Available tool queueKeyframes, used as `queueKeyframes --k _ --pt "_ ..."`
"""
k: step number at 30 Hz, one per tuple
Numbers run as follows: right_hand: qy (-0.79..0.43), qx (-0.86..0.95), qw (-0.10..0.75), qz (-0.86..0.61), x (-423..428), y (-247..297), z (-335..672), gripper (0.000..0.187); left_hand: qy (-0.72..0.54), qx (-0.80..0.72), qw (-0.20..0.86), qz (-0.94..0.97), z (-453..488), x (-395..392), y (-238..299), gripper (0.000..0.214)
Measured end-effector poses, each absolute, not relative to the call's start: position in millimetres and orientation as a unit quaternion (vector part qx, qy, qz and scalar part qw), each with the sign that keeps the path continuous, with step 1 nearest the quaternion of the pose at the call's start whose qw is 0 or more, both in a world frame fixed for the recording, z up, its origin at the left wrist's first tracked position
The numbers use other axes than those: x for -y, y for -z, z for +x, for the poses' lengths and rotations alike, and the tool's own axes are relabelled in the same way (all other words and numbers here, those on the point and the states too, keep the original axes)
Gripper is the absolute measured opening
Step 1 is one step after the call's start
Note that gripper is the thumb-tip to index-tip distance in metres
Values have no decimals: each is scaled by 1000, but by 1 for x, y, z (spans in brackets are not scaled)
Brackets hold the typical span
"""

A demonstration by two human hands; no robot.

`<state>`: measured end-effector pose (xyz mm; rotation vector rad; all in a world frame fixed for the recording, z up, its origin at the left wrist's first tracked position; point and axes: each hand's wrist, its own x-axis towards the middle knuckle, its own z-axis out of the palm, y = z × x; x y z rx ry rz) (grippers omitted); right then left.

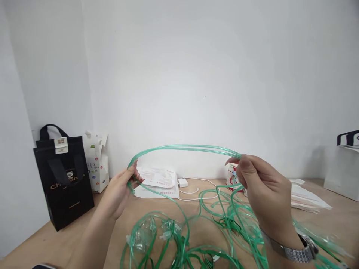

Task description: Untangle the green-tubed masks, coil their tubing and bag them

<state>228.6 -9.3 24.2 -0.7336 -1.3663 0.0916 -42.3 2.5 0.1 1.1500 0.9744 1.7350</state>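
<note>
The left hand (119,188) and right hand (265,190) each had a firm grip on looped green tubing (168,147), stretched between them above the table (62,244); a clear mask (142,236) lay near, and a black bag (63,198) stood left.

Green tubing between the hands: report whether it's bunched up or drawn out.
Drawn out: strands of green tubing run in a shallow arch from the left hand to the right hand.
</note>
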Motion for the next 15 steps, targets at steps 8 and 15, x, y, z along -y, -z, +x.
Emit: queueKeyframes --k 8,15 --pt "-247 845 350 -320 -11 -20 225 39 -584 -508 321 545 -35 -11 16 28" --pt "-154 776 226 -568 -91 33 246 30 -478 -589 275 591 -42 -32 37 34"
